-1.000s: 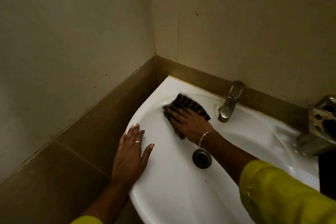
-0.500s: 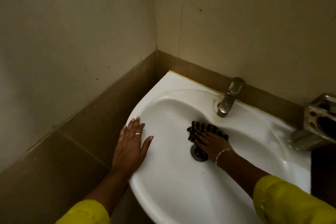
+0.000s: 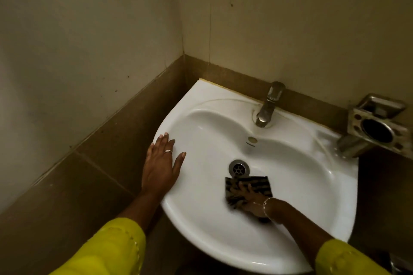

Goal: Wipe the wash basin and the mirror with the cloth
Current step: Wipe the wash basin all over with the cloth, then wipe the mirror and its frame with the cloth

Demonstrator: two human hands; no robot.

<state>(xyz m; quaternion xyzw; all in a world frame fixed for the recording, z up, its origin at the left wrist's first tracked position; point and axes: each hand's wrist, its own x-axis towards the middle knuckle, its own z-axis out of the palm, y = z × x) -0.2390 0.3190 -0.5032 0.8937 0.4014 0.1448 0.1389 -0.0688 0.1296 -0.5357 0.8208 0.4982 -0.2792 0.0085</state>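
So there's 1 wash basin (image 3: 201, 219) with 1 tap (image 3: 267, 107) and 1 drain (image 3: 239, 168), right hand (image 3: 251, 200) pressing 1 striped cloth (image 3: 259, 185) flat with spread fingers, left hand (image 3: 161, 168) lying open and empty on the rim.

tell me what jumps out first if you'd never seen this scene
A white wash basin fills the corner between beige walls. In its bowl, the right hand presses a dark striped cloth just below the drain, while the left hand lies flat on the left rim.
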